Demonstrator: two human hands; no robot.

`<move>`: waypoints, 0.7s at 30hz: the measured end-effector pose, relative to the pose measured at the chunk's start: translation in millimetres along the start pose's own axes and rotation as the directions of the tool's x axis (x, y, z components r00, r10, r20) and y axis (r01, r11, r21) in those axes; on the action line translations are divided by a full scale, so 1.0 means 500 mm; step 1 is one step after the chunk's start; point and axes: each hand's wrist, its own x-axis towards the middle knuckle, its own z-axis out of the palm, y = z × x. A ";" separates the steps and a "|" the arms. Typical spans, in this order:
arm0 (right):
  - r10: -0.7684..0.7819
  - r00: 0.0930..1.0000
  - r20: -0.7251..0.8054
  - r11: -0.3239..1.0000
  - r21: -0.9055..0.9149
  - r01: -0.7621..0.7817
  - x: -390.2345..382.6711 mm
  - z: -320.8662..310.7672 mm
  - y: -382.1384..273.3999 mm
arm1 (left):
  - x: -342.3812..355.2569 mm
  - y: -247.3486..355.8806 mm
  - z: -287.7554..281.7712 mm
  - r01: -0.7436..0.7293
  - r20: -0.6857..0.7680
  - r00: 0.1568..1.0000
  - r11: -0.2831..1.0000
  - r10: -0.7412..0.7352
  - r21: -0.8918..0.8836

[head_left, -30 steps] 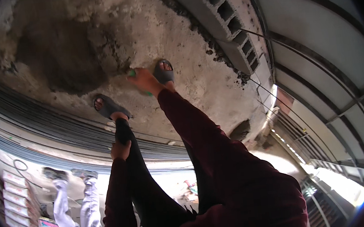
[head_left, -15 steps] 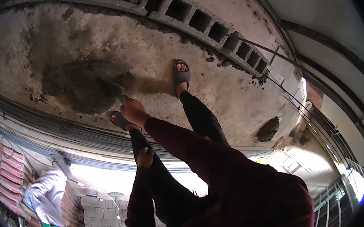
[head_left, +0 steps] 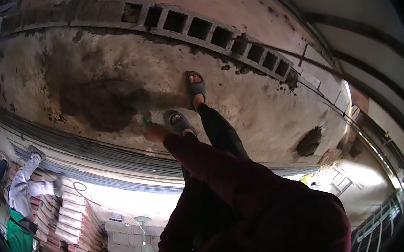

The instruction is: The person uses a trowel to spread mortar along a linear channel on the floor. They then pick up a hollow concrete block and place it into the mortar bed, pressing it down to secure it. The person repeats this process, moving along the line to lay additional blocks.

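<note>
My right hand (head_left: 155, 132) is closed on the green handle (head_left: 145, 123) of a tool, held low in front of my legs; its far end is blurred, near the dark wet patch (head_left: 95, 104) on the concrete floor (head_left: 248, 102). My left hand is hidden from sight behind my right arm and body. Both feet, in grey slide sandals (head_left: 196, 86), stand on the concrete to the right of that patch, the left one just beyond my right hand.
A row of hollow concrete blocks (head_left: 198, 28) borders the far side. Long steel bars (head_left: 97, 150) lie along the near side. At lower left, a person in pale trousers and green (head_left: 18, 236) is by stacked sacks (head_left: 77, 215). A dark hollow (head_left: 309, 141) is at right.
My feet have come closer together, the left moving right. My left hand has dropped out of sight; my right still grips the green handle. The other person has shifted left in the picture.
</note>
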 end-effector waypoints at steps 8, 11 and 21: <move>-0.012 0.926 -0.376 1.000 -0.021 0.004 -0.133 0.010 0.338 | 0.058 0.165 -0.136 0.392 0.272 0.878 0.918 -0.393 0.060; -0.078 0.856 -0.510 0.996 -0.078 0.045 -0.248 -0.071 0.442 | 0.061 0.137 -0.173 0.464 0.150 0.848 0.849 -0.508 0.251; 0.334 0.545 -0.769 0.922 0.388 -0.017 -0.591 -0.325 0.830 | 0.295 0.182 -0.052 0.311 0.222 0.893 0.894 -0.391 0.322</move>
